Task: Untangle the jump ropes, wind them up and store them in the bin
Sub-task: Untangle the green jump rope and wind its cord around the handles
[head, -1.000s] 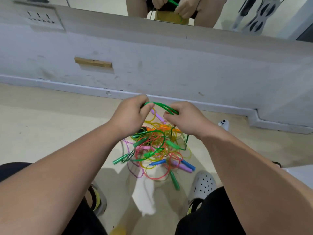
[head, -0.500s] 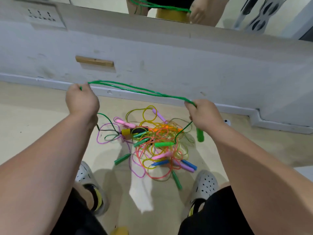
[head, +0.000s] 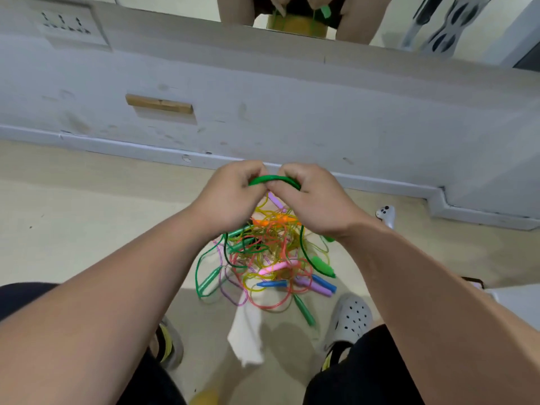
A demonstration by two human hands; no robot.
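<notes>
A tangled pile of jump ropes (head: 271, 258) in orange, yellow, pink, purple, blue and green lies on the floor between my feet. Above it, my left hand (head: 230, 197) and my right hand (head: 315, 200) meet, both gripping a folded bundle of the green jump rope (head: 274, 179). Loops of that green rope hang down from both hands, and a green handle (head: 323, 266) dangles below my right wrist. No bin shows in this view.
A grey wall (head: 263, 112) with a skirting board runs close behind the pile, and a mirror above it reflects my hands. A white controller (head: 386, 215) lies on the floor at the right. A white cloth (head: 247, 331) lies in front of the pile, near my grey clogs (head: 349, 320).
Half a second ago my hands were spread wide, stretching the green rope taut. Now they have come back together over the pile, folding the rope into a short bundle.
</notes>
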